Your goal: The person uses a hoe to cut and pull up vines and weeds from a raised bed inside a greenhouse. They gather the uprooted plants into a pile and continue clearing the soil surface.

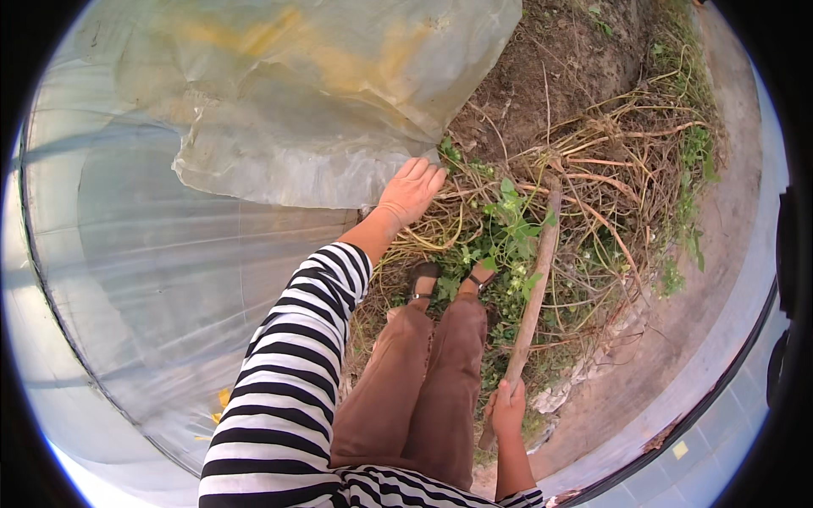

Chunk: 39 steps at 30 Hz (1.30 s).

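My left hand (414, 187) is at the lower right corner of a cloudy plastic sheet (298, 120), its fingers closed over the edge. The sheet is creased, with yellowish patches, and spreads up and to the left from the hand. Near my right thigh, my right hand (508, 406) grips a long wooden handle (537, 279) close to its lower end. The handle slants up to a heap of dry vines (603, 152). Whatever tool head it may have is hidden there. A leafy green vine (517, 228) hangs beside the handle.
A translucent plastic wall (159, 254) runs down the left side. Bare soil (552, 82) rises beyond the vines. To the right, a concrete path (686, 298) curves along a pale wall base. My shoes (422, 282) stand among green weeds and tangled stems.
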Tool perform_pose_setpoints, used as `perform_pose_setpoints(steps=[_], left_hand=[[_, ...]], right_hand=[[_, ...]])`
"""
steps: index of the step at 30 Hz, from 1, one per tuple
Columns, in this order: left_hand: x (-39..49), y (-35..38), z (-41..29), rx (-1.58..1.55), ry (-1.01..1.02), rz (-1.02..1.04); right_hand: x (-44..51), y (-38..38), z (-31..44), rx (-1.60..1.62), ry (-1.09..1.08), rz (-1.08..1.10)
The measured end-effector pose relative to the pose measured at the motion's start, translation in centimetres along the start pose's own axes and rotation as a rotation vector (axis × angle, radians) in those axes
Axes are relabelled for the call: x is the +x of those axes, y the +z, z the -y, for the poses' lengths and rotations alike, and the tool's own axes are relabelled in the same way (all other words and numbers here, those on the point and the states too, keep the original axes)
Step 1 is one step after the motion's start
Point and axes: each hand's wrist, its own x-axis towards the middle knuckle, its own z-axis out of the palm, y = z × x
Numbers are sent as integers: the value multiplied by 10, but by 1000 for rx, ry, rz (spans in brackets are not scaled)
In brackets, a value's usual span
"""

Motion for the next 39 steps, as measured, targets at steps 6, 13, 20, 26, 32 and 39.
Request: perform_pose_setpoints(steps=[6,13,20,26,32,39], left_hand=[[107,16,-52,223,-205,-175],[113,25,-34,-636,-214,624],[81,29,-56,-414,-311,754],[-19,14,-95,-455,-415,625],[-46,3,-134,-542,-520,546],[-65,8,-141,-490,-550,499]], right_hand=[[-3,2,3,11,24,-1],[2,4,-12,114,13,17],[-11,-9,-4,-45,-34,-14],[-33,-15,-2,-101,-2,-35],[-5,-14,-22,-73,-59,-93],[28,15,67,-120,-353,-211]])
